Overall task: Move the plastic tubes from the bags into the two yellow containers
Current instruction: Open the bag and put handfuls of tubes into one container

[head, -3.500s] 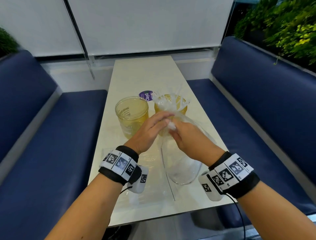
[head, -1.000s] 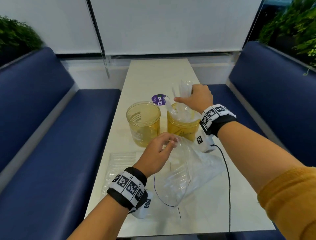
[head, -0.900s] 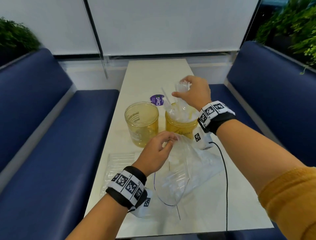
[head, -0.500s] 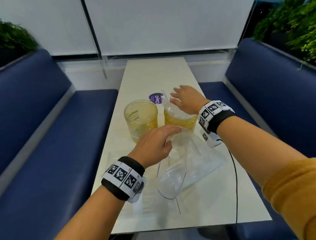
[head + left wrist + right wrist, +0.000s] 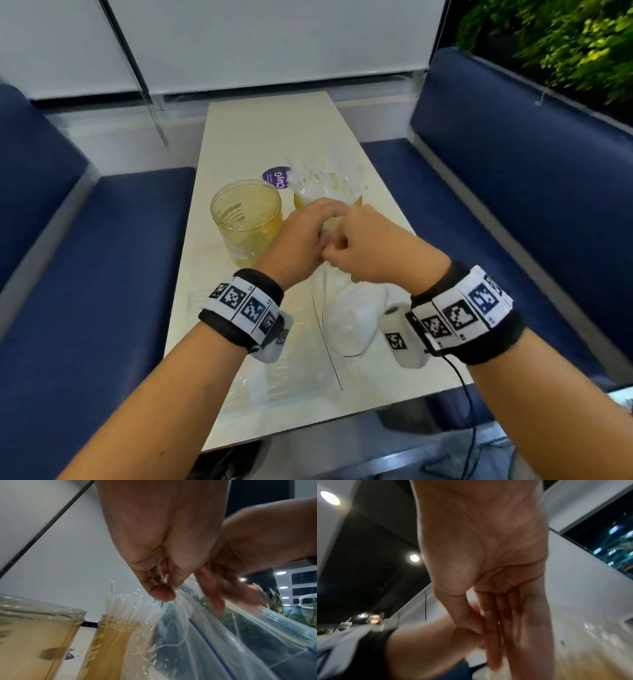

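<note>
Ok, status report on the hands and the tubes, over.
Left hand pinching clear bag mouth; right hand at it, grip unclear. Tubes fill right yellow container; left yellow container empty. Nothing obstructing.

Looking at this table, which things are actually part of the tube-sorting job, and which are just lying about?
Part of the job:
- clear bag, pinched at its mouth by the left hand and right hand
- right yellow container, with plastic tubes standing in it
- left yellow container, no tubes visible in it

Just lying about:
- purple sticker on the table
- blue benches
- plants
</note>
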Demonstrator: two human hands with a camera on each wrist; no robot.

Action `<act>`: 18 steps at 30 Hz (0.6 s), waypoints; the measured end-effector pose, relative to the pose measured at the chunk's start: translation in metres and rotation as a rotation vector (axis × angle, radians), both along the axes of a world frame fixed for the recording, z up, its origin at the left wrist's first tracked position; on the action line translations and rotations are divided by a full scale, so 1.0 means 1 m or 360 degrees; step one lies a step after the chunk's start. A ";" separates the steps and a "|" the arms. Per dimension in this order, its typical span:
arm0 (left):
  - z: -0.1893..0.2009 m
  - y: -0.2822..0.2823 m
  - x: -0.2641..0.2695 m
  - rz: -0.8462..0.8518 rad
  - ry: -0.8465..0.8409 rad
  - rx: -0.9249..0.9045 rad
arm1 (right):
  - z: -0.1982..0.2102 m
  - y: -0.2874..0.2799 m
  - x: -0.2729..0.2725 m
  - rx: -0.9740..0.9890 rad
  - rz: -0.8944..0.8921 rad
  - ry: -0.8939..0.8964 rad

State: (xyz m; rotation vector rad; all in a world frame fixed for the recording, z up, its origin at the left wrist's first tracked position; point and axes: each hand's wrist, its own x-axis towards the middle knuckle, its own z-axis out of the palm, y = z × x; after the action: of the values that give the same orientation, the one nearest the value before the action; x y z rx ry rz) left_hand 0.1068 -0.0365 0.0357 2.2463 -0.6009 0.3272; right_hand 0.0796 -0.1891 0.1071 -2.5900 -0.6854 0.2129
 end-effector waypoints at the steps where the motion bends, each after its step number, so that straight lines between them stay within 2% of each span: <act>1: 0.000 -0.001 0.001 0.0006 -0.0008 0.0011 | -0.014 0.003 -0.005 -0.0180 0.0085 0.0089; 4: 0.000 -0.004 0.001 0.0010 -0.0022 0.0037 | -0.055 0.009 -0.013 -0.0712 0.0265 0.0146; 8: 0.001 -0.003 0.000 0.0002 -0.0030 0.0073 | -0.089 0.010 -0.011 -0.1109 0.0416 0.0143; 14: -0.001 0.000 -0.002 -0.0002 0.0005 0.0095 | -0.105 0.013 -0.006 -0.1277 0.0402 -0.0002; 18: -0.005 0.001 -0.003 0.0005 0.0054 0.0033 | -0.111 0.002 -0.002 -0.1140 0.0390 -0.0183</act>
State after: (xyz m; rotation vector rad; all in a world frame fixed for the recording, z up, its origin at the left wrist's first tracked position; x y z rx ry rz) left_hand 0.1034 -0.0355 0.0304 2.2681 -0.5854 0.2848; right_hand 0.0775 -0.1874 -0.0043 -3.2005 -1.1369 0.4593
